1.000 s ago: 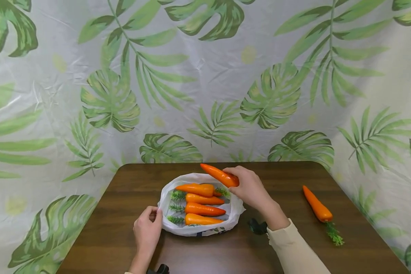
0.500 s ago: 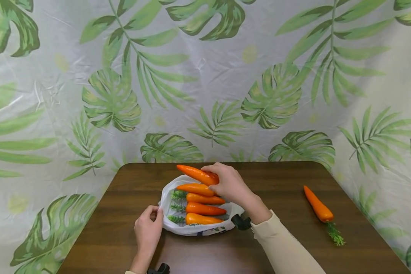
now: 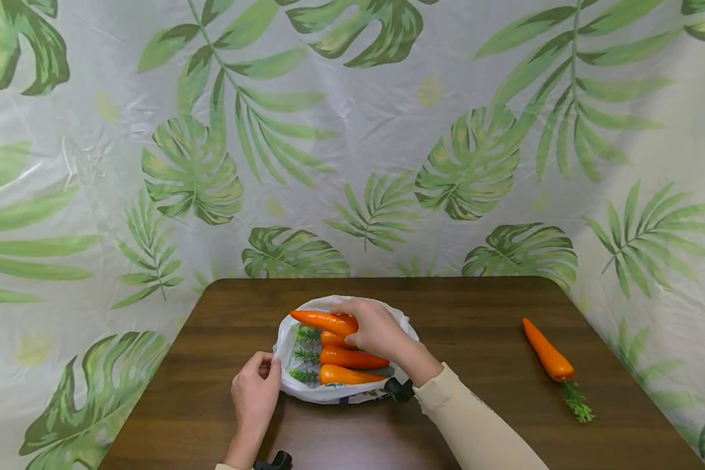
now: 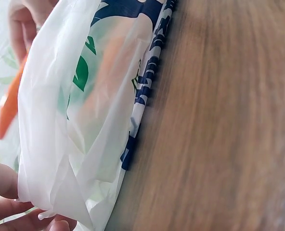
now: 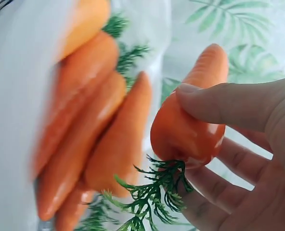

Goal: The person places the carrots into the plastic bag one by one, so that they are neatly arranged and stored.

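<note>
My right hand grips an orange carrot by its thick end, over the far side of a white plastic bag. In the right wrist view green fronds hang from that carrot's top, and the thumb lies along its side. Several carrots lie side by side in the bag, their green tops mostly to the left. At the bag's left rim my left hand pinches the plastic. The left wrist view shows its fingers on the edge of the bag, which has blue and green print.
One more carrot with a green top lies on the right side of the brown wooden table. A leaf-patterned sheet hangs behind the table. Dark wrist straps show at both wrists.
My right hand has carried the carrot leftward over the bag, then lowered it toward the carrots inside. The left hand has stayed at the bag's rim.
</note>
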{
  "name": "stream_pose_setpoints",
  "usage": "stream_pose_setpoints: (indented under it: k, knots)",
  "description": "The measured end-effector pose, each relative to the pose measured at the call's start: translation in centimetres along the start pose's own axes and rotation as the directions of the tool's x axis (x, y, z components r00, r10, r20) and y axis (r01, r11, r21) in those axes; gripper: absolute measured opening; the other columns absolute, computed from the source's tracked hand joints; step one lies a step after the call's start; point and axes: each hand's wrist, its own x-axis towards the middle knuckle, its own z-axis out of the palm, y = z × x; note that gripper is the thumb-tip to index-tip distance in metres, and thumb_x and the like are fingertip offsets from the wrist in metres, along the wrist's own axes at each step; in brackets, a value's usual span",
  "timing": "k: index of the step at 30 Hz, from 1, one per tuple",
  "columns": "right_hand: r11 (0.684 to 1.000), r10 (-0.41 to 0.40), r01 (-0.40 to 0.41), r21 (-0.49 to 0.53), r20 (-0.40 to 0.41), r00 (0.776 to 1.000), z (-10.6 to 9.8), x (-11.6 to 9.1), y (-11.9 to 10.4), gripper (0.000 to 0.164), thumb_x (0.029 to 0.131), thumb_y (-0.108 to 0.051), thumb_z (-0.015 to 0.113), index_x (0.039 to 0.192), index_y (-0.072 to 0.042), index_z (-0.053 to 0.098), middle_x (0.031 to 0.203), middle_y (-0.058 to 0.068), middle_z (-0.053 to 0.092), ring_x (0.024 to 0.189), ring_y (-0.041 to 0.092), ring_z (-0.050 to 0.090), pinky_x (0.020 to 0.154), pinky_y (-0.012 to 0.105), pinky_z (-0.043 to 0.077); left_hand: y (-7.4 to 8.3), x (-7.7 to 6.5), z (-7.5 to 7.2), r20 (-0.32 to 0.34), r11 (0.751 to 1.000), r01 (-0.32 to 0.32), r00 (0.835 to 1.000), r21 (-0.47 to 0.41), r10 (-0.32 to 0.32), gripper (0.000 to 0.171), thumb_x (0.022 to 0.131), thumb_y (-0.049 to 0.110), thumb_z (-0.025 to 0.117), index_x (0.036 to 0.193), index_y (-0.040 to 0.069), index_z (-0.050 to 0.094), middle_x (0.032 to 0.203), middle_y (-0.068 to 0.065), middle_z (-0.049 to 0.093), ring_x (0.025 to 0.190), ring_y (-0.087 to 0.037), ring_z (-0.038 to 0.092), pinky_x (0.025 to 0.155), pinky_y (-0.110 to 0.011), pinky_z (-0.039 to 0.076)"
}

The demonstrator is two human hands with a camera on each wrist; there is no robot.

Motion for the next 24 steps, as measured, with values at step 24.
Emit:
stream_pose_setpoints:
  k: [24]
  knots:
    - [0.971, -0.099, 0.095, -0.219, -0.01, 0.995, 3.0, -0.2, 1.6, 0.025, 0.077, -0.009, 0.08, 0.1, -0.019, 0.077, 0.136, 0.002, 0.063, 0.122, 0.027, 0.056, 0.096, 0.038, 0.045, 0.1, 0.0, -0.2, -0.002, 1.0, -0.003, 1.0, -0.004, 0.003, 0.004, 0.088, 0.01, 0.074, 0.085, 0.012, 0.073, 0.076, 0.002, 0.071, 0.07, -0.017, 0.068, 0.068, -0.044, 0.049]
